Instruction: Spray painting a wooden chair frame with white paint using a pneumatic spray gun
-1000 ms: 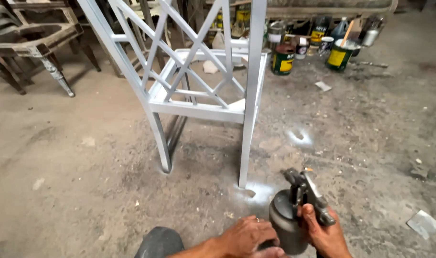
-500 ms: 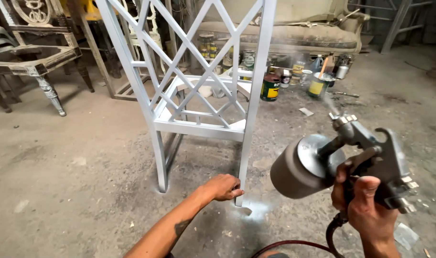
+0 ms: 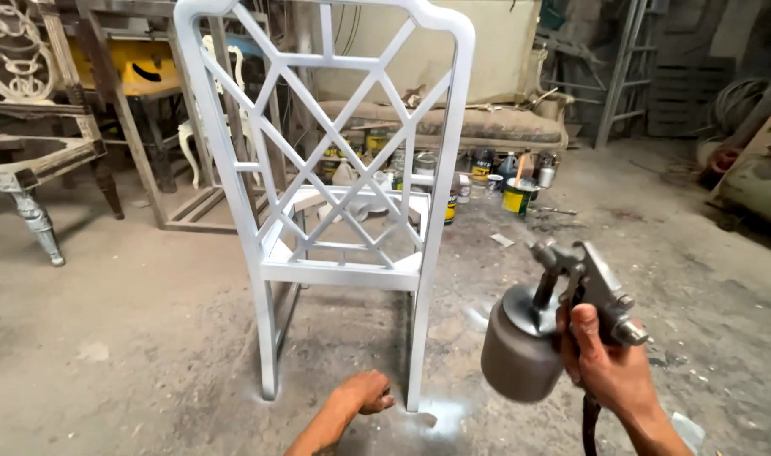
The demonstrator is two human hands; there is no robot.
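Since half a second ago the view has tilted up: the whole back of the white chair frame [image 3: 335, 203] now shows, and the spray gun [image 3: 563, 317] sits lower and more to the right. The left hand has stayed low by the chair's rear leg.

Right hand [image 3: 605, 363]: closed around the spray gun's grip, gun upright, its dark metal cup [image 3: 520, 355] hanging below the body, nozzle end pointing toward the chair. Gun is well apart from the frame, off its right side. A dark hose [image 3: 588, 426] drops from the handle base, out of view below.

Left hand [image 3: 364, 393]: down at floor level, fingers curled, just beside the foot of the chair's rear right leg. Cannot tell whether it touches or grips the leg. Judgement: it is placed there to steady or turn the frame.

Chair stands upright on the concrete floor [image 3: 132, 355], lattice back toward the camera. Pale overspray patch [image 3: 440, 418] on the floor at the leg's foot.

Behind: paint cans [image 3: 487, 181] clustered on the floor, an unpainted carved chair [image 3: 30, 143] at left.
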